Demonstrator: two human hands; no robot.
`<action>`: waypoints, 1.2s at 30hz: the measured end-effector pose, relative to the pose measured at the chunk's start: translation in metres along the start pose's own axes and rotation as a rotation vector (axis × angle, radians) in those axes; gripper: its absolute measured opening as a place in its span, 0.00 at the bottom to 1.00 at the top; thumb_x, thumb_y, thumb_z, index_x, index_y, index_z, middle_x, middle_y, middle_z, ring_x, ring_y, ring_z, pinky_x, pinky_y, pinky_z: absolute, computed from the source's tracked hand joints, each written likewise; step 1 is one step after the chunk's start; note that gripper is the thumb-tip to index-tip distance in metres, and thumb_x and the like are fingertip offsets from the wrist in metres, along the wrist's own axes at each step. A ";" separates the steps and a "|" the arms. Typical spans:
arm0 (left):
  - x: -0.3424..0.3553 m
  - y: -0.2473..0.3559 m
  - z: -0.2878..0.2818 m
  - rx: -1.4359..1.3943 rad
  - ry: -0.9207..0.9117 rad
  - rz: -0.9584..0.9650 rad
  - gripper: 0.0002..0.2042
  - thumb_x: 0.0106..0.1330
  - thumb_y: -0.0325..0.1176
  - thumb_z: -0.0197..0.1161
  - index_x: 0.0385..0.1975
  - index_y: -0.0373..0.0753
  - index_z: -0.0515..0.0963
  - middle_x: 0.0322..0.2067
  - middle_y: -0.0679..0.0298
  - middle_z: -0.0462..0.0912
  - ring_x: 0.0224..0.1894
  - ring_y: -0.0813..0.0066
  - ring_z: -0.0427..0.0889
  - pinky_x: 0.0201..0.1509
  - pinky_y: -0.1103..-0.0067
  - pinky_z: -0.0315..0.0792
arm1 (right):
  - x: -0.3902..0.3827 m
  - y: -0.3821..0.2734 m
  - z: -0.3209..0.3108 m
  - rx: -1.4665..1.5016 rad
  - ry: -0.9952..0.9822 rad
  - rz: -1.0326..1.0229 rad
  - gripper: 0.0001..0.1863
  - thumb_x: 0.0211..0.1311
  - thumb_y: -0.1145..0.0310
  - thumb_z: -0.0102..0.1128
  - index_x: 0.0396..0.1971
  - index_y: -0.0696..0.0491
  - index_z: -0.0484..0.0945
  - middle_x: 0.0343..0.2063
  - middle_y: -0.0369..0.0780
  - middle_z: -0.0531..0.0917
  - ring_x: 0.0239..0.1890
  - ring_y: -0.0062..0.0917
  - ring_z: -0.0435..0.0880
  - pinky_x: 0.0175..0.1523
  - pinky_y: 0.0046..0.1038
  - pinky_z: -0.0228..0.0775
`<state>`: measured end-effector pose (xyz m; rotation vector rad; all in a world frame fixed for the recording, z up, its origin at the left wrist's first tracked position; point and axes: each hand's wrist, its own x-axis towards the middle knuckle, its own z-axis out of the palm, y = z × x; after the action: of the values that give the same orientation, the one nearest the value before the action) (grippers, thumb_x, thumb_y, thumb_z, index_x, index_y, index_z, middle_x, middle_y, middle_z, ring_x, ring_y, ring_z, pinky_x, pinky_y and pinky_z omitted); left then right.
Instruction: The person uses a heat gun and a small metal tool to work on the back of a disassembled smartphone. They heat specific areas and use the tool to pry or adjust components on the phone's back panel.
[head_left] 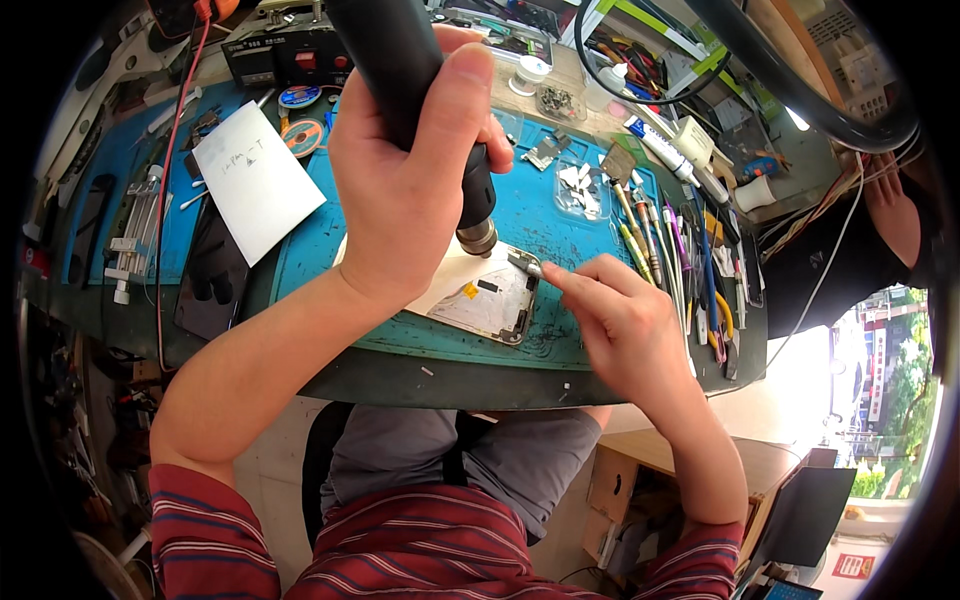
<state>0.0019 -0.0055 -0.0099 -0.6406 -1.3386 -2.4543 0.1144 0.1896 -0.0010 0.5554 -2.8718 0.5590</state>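
Note:
My left hand (405,200) is wrapped round a black hot air gun (390,60), held upright with its metal nozzle (477,238) pointing down. Just below the nozzle lies an opened phone housing (505,312), its whitish inner side showing a yellow patch and a small black one. A pale sheet-like piece (440,285) covers part of it, partly behind my left wrist. At the housing's upper right corner, the fingers of my right hand (635,320) pinch a small flat metal tool (530,266). Its tip appears to touch the corner; its exact kind is unclear.
A blue-green mat (560,345) covers the bench. Left stand a white paper note (255,180) and a dark phone (212,270). Tweezers, pliers and brushes (690,260) crowd the right, beside a clear tray (580,192) of white bits. Another person's hand (890,215) shows at far right.

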 end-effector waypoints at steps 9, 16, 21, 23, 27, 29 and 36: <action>0.001 0.002 -0.003 0.013 0.006 0.001 0.14 0.78 0.39 0.57 0.55 0.37 0.72 0.27 0.66 0.73 0.28 0.76 0.78 0.33 0.76 0.77 | 0.003 0.000 -0.002 -0.014 -0.025 -0.011 0.17 0.63 0.78 0.63 0.52 0.50 0.85 0.31 0.39 0.80 0.29 0.37 0.83 0.33 0.35 0.76; 0.006 0.007 -0.008 -0.031 0.061 -0.011 0.15 0.78 0.40 0.58 0.55 0.36 0.72 0.27 0.67 0.73 0.28 0.77 0.78 0.34 0.76 0.77 | 0.019 -0.011 -0.008 -0.217 -0.151 -0.115 0.26 0.58 0.78 0.62 0.59 0.49 0.79 0.35 0.39 0.78 0.34 0.33 0.83 0.35 0.34 0.76; 0.009 0.009 -0.011 -0.068 0.070 -0.004 0.16 0.77 0.40 0.59 0.55 0.36 0.72 0.27 0.67 0.74 0.28 0.77 0.78 0.34 0.76 0.77 | 0.029 -0.013 -0.011 -0.372 -0.273 -0.161 0.27 0.58 0.75 0.60 0.60 0.47 0.79 0.37 0.38 0.78 0.34 0.31 0.84 0.36 0.32 0.77; 0.011 0.010 -0.012 -0.072 0.070 0.008 0.16 0.77 0.40 0.59 0.55 0.36 0.72 0.27 0.67 0.74 0.28 0.77 0.78 0.35 0.76 0.77 | 0.032 -0.016 -0.014 -0.370 -0.324 -0.123 0.27 0.59 0.75 0.59 0.61 0.46 0.79 0.36 0.39 0.78 0.35 0.32 0.85 0.37 0.33 0.77; 0.013 0.011 -0.009 -0.082 0.123 0.002 0.15 0.77 0.40 0.60 0.53 0.36 0.73 0.26 0.67 0.74 0.26 0.77 0.78 0.33 0.77 0.76 | 0.039 -0.011 -0.018 -0.157 -0.334 -0.004 0.25 0.64 0.77 0.56 0.61 0.46 0.79 0.34 0.42 0.79 0.36 0.37 0.84 0.41 0.36 0.77; 0.016 0.008 -0.005 -0.108 0.214 0.002 0.13 0.77 0.39 0.62 0.49 0.36 0.75 0.23 0.66 0.74 0.22 0.75 0.78 0.27 0.78 0.74 | 0.040 0.002 -0.015 0.004 -0.238 0.006 0.25 0.67 0.79 0.54 0.62 0.46 0.79 0.33 0.44 0.80 0.35 0.40 0.82 0.43 0.36 0.75; 0.023 0.016 -0.005 -0.169 0.258 0.021 0.13 0.77 0.39 0.61 0.49 0.35 0.75 0.22 0.67 0.73 0.21 0.76 0.76 0.27 0.78 0.74 | 0.052 0.034 -0.037 -0.111 -0.092 0.211 0.20 0.74 0.70 0.50 0.62 0.49 0.78 0.43 0.51 0.85 0.48 0.46 0.84 0.53 0.42 0.76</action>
<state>-0.0125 -0.0184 0.0110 -0.3549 -1.0308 -2.5472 0.0571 0.2165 0.0336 0.2692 -3.0473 0.4082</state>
